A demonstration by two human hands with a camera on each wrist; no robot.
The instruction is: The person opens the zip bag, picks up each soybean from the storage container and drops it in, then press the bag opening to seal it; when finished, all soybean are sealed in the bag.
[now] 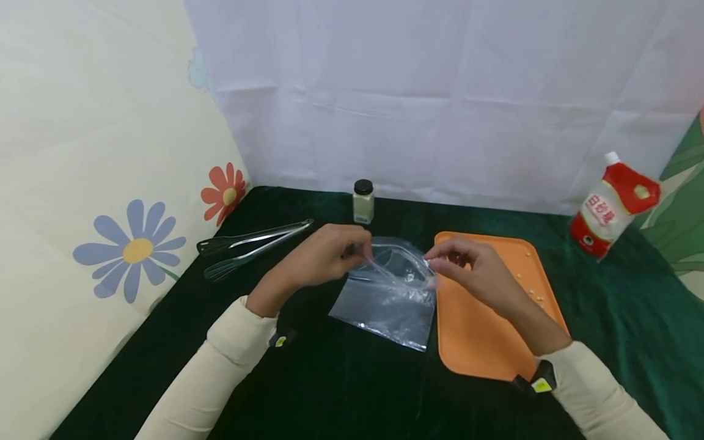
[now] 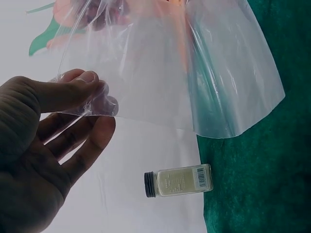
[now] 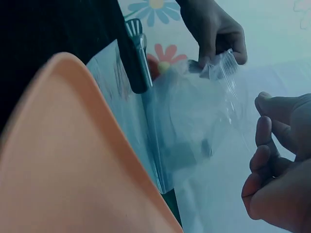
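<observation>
A clear plastic zip bag (image 1: 385, 311) lies partly on the dark green cloth, its mouth end raised between both hands. My left hand (image 1: 335, 256) pinches the bag's edge between thumb and fingers; the left wrist view shows this left hand (image 2: 53, 126) with the film (image 2: 146, 82) under its thumb. On the opposite side of the mouth, my right hand (image 1: 478, 275) holds the edge with thumb and fingertips. In the right wrist view the right hand (image 3: 282, 150) has thumb and index nearly together at the faint film edge.
An orange tray (image 1: 473, 342) with several small pale bits sits right of the bag. Metal tongs (image 1: 258, 241) lie at left. A black-capped jar (image 1: 363, 205) stands behind the bag, and a red and white sugar pouch (image 1: 605, 211) at the far right.
</observation>
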